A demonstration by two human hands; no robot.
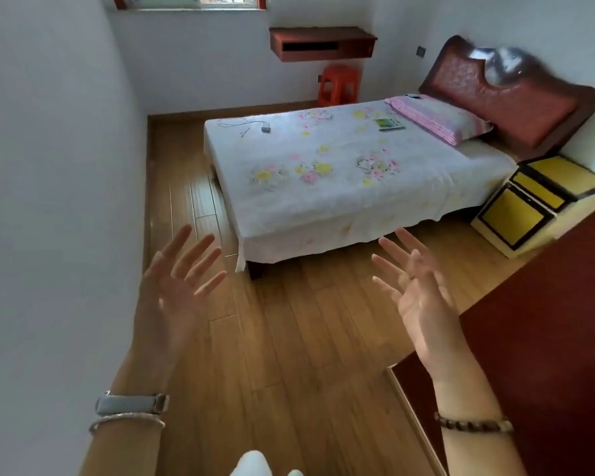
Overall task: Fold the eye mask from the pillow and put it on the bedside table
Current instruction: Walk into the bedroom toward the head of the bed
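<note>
A pink striped pillow (437, 118) lies at the head of the bed (323, 187), against a dark red headboard (505, 101). A small dark object that may be the eye mask (413, 96) sits at the pillow's far end; it is too small to tell. The yellow and black bedside table (543, 197) stands to the right of the bed. My left hand (176, 286) and my right hand (413, 290) are raised in front of me, palms up, fingers spread and empty, far from the bed.
A green booklet (389, 124) and a small dark device with a cable (265, 128) lie on the flowered sheet. A dark red cabinet (547, 338) stands close on my right. An orange stool (339, 84) and a wall shelf (322, 43) are at the far wall. Wooden floor (289, 338) lies between me and the bed.
</note>
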